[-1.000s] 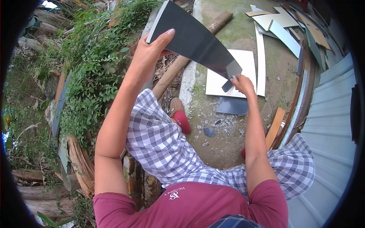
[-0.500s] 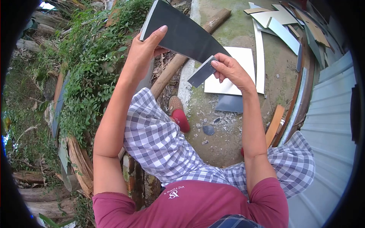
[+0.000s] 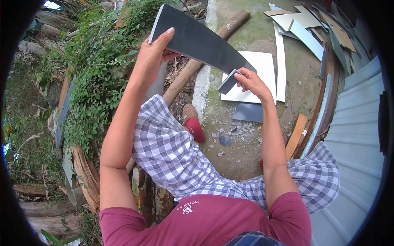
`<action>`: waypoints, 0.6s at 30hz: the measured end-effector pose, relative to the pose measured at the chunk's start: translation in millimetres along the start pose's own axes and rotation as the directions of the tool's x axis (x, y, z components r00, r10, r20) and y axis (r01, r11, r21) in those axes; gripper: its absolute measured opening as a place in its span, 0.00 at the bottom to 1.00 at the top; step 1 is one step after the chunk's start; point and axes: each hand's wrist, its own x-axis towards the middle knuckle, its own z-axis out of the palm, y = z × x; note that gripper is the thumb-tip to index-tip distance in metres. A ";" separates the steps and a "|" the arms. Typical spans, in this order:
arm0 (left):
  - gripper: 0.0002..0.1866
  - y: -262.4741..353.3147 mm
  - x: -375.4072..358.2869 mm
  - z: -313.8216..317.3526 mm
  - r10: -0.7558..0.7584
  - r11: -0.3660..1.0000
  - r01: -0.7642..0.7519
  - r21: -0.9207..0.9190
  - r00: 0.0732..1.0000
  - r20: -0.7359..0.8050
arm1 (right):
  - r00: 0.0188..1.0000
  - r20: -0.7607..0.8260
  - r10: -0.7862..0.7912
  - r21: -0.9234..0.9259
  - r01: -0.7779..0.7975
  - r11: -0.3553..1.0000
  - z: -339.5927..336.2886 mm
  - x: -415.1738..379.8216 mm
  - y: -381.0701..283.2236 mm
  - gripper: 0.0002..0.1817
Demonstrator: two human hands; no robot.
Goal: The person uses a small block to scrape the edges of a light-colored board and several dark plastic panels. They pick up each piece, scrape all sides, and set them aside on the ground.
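My left hand [image 3: 158, 53] is closed on the wide end of a long dark grey tile piece [image 3: 197, 39], thumb on its flat face. The piece has a pale cut edge and tapers toward the right. My right hand [image 3: 252, 84] pinches a small dark rectangular tile piece [image 3: 228, 83] between thumb and fingers. That small piece overlaps the lower edge of the long one, near its narrow end, in this view. Both are held up over the ground, and the right fingers partly hide the narrow tip.
Beyond my right hand a white sheet [image 3: 262, 69] lies on the concrete. Dark and grey shards [image 3: 225, 140] are scattered below. Offcuts [image 3: 305, 35] are piled at upper right, beside a corrugated metal wall [image 3: 355, 123]. A wooden pole [image 3: 182, 82] and green plants [image 3: 96, 90] are leftward.
My right hand and the small tile piece have shifted right and slightly down, toward the long piece's narrow end. The long piece has tipped slightly downward with my left hand.
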 end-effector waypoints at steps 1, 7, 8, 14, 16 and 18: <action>0.20 -1.0 0.6 -1.4 -0.011 1.000 0.011 -0.006 1.000 0.001 | 0.999 -0.018 0.038 -0.014 -0.038 0.999 -3.2 1.1 7.2 0.18; 0.21 -3.2 -2.3 -1.5 -0.018 1.000 0.018 0.001 1.000 -0.025 | 0.954 -0.215 0.207 -0.289 -0.265 0.920 -29.4 4.8 69.3 0.16; 0.21 -2.3 -3.8 0.4 -0.017 1.000 0.018 0.003 1.000 -0.026 | 0.955 -0.214 0.207 -0.288 -0.264 0.921 -30.9 3.0 75.3 0.16; 0.22 4.8 -10.6 10.4 0.046 0.998 -0.046 0.031 0.999 0.006 | 0.926 -0.313 0.210 -0.415 -0.332 0.847 -27.4 -0.7 60.8 0.18; 0.23 5.9 -10.1 11.4 0.075 0.996 -0.077 0.049 0.997 0.033 | 0.936 -0.289 0.203 -0.422 -0.315 0.850 -26.0 -0.8 43.5 0.19; 0.22 6.3 -8.3 10.8 0.072 0.996 -0.073 0.048 0.997 0.028 | 0.965 -0.211 0.156 -0.457 -0.239 0.857 -25.0 -0.3 27.5 0.19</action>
